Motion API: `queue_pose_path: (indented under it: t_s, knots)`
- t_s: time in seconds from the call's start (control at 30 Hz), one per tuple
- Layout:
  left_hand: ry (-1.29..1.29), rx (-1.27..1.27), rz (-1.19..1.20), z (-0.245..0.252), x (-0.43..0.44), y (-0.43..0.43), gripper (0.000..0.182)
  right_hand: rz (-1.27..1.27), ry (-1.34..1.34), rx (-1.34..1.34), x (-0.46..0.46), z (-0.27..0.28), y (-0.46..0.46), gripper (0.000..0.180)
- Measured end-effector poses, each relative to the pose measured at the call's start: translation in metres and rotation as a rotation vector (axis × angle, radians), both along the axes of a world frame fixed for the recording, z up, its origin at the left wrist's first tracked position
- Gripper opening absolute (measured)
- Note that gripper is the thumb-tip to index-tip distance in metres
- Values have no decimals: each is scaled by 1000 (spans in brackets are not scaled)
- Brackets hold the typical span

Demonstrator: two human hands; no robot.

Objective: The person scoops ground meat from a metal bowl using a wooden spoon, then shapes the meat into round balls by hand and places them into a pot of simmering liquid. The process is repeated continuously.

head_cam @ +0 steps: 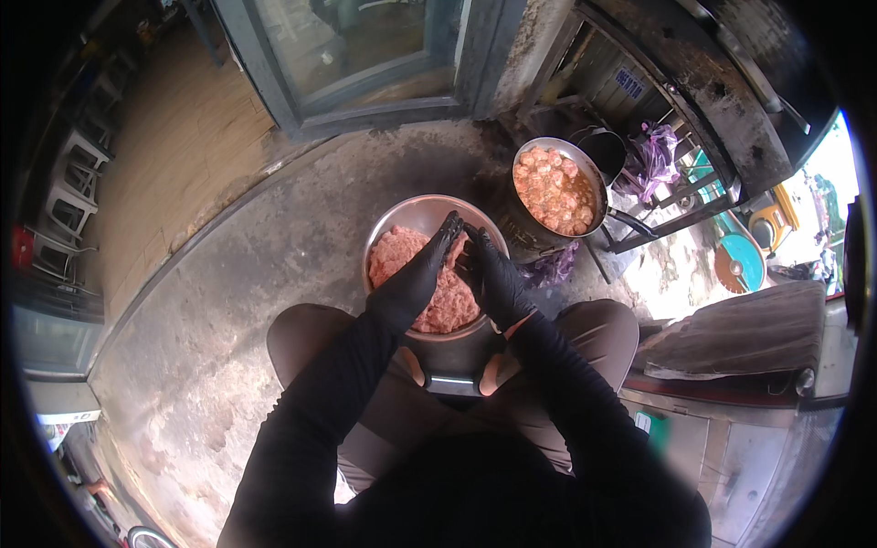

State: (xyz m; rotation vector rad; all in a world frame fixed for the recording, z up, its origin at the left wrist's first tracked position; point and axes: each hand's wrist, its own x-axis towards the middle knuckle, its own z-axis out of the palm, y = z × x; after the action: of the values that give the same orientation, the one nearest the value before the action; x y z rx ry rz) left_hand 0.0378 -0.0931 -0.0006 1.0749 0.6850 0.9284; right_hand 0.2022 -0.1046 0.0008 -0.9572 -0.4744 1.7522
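Observation:
A shiny metal bowl (433,204) sits low between my knees, with a large mass of pink ground meat (438,308) in it. Over the bowl, my left hand (418,270) and my right hand (495,274), both in black gloves, face each other with fingertips close together. Between the palms is a small portion of ground meat (457,250); the fingers partly hide it. Beyond the bowl to the right, a pan (598,171) holds many meat lumps (548,181) in liquid.
The pan's dark handle (634,223) sticks out rightward, near a sooty metal frame (692,212). Purple plastic bags (647,161) lie around there. A glazed door (370,61) stands ahead, over a stained concrete floor (226,301). White plastic stools (72,181) are far left; a metal cabinet (740,445) is at right.

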Motion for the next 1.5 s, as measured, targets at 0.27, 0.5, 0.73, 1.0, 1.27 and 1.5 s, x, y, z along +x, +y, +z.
queue_pose_path:
  t_s: [0.27, 0.5, 0.73, 1.0, 1.27, 1.5]
  knots:
    - [133, 87, 184, -12, 9, 9, 64, -9, 485, -157, -8, -9, -14, 42]
    - [202, 95, 130, 8, 9, 7, 56, 201, -466, 431, 6, -19, -16, 49]
    - [71, -189, 286, -20, 8, 12, 49, 319, -158, 51, 79, 3, 47, 28]
    - [62, -288, 159, 5, 11, 20, 45, -99, -1767, 349, 329, -101, 194, 36]
    - [122, -183, 143, -7, 5, 23, 42, -16, -1896, 243, 296, -103, 222, 29]
    - [198, -51, 398, -8, -10, 30, 37, -277, -1706, 387, 268, -55, 208, 30]
